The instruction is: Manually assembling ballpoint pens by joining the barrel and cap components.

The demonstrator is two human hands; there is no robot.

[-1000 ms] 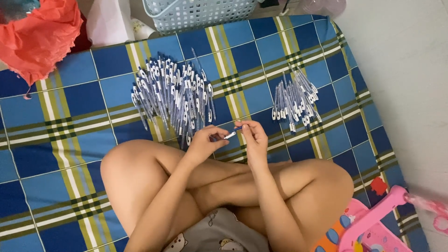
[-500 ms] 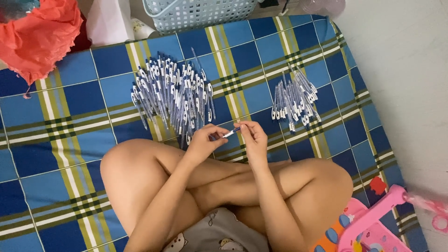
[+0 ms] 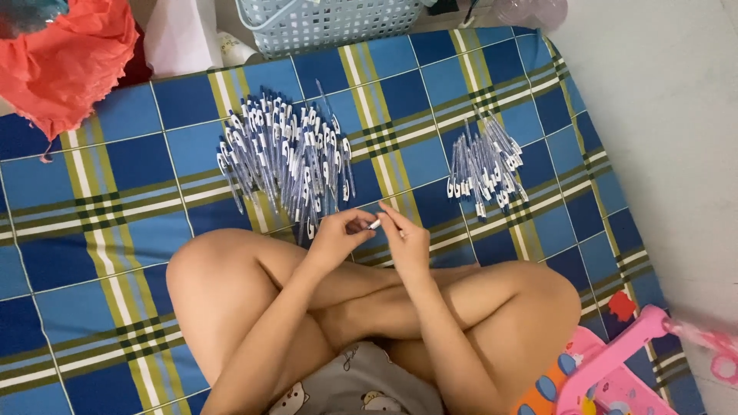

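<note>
Head view, looking down on a person seated cross-legged on a blue plaid mat.

Hands: the left hand and the right hand meet in front of the crossed shins, fingertips facing each other. Between them is one pen, small and whitish at the visible end. Both hands are closed on it in a pinch, one at each end. Only a short middle part shows; the rest is hidden by fingers.

Key relation: the pen's long axis runs roughly left to right across the body, slightly tilted, so that each hand holds one end. Neither hand is clearly nearer; the pen sits midway between them, above the mat and just short of the near edge of the large pile.

Piles: two heaps of like pens lie on the mat beyond the hands.
- Large pile, ahead and to the left hand's side; its pens lie mostly pointing away from the person, fanned. Its near tip is just beside the left hand.
- Small pile, ahead and to the right, well apart from the right hand; axes likewise roughly away from the person.

Counts: hands 2; pen in hand 1; piles 2. Pens per pile are too many and too overlapped to count; the large pile plainly holds several times more.

Around: pale blue basket at the mat's far edge, red cloth far left, pink plastic toy by the right knee.
</note>
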